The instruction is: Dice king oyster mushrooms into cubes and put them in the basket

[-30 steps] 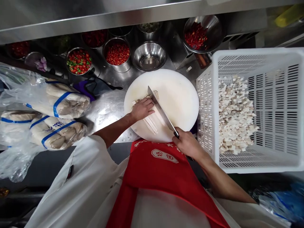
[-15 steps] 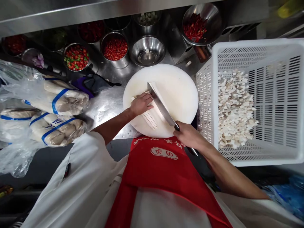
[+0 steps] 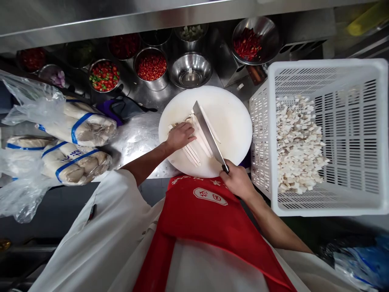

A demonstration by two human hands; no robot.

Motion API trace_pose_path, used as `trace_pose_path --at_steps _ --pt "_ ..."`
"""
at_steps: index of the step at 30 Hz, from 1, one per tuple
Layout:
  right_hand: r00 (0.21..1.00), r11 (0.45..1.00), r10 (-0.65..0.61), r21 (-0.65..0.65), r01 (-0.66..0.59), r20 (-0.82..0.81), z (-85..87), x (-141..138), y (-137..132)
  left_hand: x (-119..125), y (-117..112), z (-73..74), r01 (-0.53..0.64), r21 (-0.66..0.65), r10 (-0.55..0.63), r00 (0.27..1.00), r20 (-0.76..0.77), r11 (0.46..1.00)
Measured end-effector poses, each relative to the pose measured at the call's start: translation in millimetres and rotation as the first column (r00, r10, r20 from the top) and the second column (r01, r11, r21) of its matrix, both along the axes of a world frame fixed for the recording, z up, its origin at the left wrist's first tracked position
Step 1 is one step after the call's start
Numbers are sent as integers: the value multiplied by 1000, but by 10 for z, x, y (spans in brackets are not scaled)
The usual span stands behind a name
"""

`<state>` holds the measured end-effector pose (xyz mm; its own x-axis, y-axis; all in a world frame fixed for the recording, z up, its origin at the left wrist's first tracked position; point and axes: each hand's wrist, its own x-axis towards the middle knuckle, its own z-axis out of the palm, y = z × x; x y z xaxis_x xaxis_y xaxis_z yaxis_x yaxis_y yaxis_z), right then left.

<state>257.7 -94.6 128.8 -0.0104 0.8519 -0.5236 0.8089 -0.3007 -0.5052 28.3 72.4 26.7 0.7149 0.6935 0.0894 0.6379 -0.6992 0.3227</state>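
Note:
On the round white cutting board (image 3: 235, 117), my right hand (image 3: 238, 178) grips a cleaver (image 3: 209, 136) by its black handle. The blade runs diagonally up and to the left, alongside pale king oyster mushroom strips (image 3: 199, 140). Curled fingers of my left hand (image 3: 181, 136) press on the mushroom, left of the blade and apart from it. Several long slices (image 3: 191, 156) lie below those fingers, and small cut pieces (image 3: 170, 127) show beyond them. One thin slice (image 3: 212, 123) lies on the blade's right side. My left palm hides part of the mushroom.
A white plastic basket (image 3: 273, 207) with diced mushroom (image 3: 300, 146) stands at the right. Bagged whole mushrooms (image 3: 79, 162) lie at the left. Behind the board are a steel bowl (image 3: 197, 67), pots of chopped chillies (image 3: 151, 67) and a steel shelf edge (image 3: 152, 22).
The cleaver has shifted slightly within the mushroom, and a thin slice now shows apart on its right side. My left hand stays on the mushroom. The whole view has tilted slightly.

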Motion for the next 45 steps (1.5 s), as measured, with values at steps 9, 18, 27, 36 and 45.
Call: trace_pose_path --at_steps 9,18,27,36,45 --pt "989 985 141 -112 -135 51 85 -109 238 -21 29 -43 57 12 -58 998 21 998" --pt "980 968 191 -174 -179 59 -58 -153 508 8 75 5 78 -39 -77 997 17 996" --pt "996 985 89 -147 -91 -16 -93 -259 496 36 85 30 72 -44 -73 997 -24 996" --pt "996 984 85 -157 -84 -1 -99 -133 145 40 60 85 50 -87 -53 998 -29 995" --pt "984 998 37 62 -26 -175 -73 -136 -18 14 101 229 157 -67 -164 979 -118 985"
